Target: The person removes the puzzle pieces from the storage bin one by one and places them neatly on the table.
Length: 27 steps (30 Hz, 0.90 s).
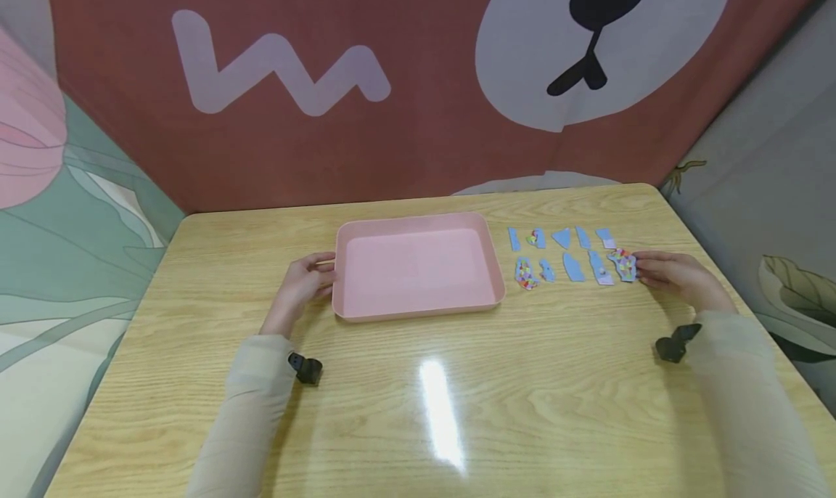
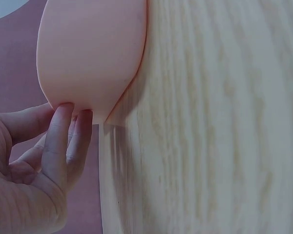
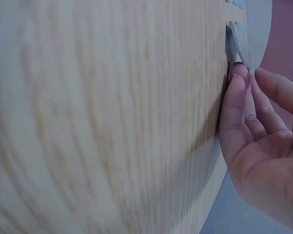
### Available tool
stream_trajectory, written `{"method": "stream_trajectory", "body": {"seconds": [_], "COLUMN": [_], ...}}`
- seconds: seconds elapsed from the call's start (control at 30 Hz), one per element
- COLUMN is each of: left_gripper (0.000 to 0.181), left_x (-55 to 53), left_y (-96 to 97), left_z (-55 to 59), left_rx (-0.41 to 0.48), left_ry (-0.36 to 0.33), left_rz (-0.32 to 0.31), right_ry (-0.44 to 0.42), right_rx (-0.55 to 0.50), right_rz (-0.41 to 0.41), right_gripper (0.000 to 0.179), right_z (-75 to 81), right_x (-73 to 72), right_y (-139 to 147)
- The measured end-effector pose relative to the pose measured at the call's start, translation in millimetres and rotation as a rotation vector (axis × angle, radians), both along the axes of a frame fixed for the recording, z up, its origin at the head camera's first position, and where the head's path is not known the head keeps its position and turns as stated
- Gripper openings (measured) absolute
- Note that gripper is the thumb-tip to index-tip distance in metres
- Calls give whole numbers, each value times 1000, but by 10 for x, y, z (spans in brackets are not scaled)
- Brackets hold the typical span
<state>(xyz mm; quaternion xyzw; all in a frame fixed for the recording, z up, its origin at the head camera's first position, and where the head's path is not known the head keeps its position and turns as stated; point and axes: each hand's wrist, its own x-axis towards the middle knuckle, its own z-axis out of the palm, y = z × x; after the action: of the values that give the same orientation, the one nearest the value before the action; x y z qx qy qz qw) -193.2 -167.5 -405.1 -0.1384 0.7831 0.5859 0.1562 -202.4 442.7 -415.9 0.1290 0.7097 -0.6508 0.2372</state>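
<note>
My left hand (image 1: 307, 280) is at the left end of a shallow pink tray (image 1: 418, 313). In the left wrist view, its fairly straight fingers (image 2: 58, 141) touch the tray's outer wall (image 2: 93, 53). On the right, my right hand (image 1: 675, 273) pinches the edge of a flat blue puzzle piece (image 1: 625, 265) with a multicoloured patch. The right wrist view has this piece (image 3: 240, 45) edge-on and tilted, its near edge raised off the table, between the thumb and fingers.
Several other blue puzzle pieces (image 1: 573, 267) lie in two rows right of the tray. One of them (image 1: 525, 273) has a colourful patch. A wooden table (image 1: 555, 396) carries everything, with a printed cloth (image 1: 418, 149) hanging behind its far edge.
</note>
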Motion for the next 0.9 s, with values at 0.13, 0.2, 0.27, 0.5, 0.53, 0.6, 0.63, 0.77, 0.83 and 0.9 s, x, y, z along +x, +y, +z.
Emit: {"method": "stream_trajectory", "body": {"seconds": [0.13, 0.2, 0.27, 0.5, 0.53, 0.6, 0.63, 0.77, 0.83, 0.9], "left_gripper": [50, 50, 50, 49, 49, 49, 49, 50, 52, 52], "left_x": [0, 0, 0, -3, -4, -3, 2, 44, 81, 123], "left_y": [1, -1, -1, 4, 3, 3, 4, -7, -15, -35], "left_z": [0, 3, 4, 14, 17, 15, 17, 28, 45, 69], "left_rx": [1, 1, 2, -11, -16, -25, -24, -34, -44, -82], "left_ry": [2, 2, 1, -4, -2, -1, -1, 14, 34, 66], "left_rz": [-2, -4, -7, -10, -13, -16, -16, -44, -71, -107], "right_ry": [-21, -28, -34, -65, -68, -70, -74, -92, -86, -49], "right_rx": [-35, -58, -68, -120, -117, -106, -98, -103, -134, -152], "right_rz": [-19, -30, -36, -57, -62, -70, -78, -137, -186, -252], "right_gripper": [32, 33, 33, 33, 34, 33, 33, 33, 35, 37], "right_z": [8, 11, 16, 6, 9, 18, 24, 51, 69, 91], "right_x": [-4, -2, 0, -17, -19, -20, -20, -7, 0, 11], "right_y": [6, 8, 10, 38, 38, 30, 27, -15, -47, -99]}}
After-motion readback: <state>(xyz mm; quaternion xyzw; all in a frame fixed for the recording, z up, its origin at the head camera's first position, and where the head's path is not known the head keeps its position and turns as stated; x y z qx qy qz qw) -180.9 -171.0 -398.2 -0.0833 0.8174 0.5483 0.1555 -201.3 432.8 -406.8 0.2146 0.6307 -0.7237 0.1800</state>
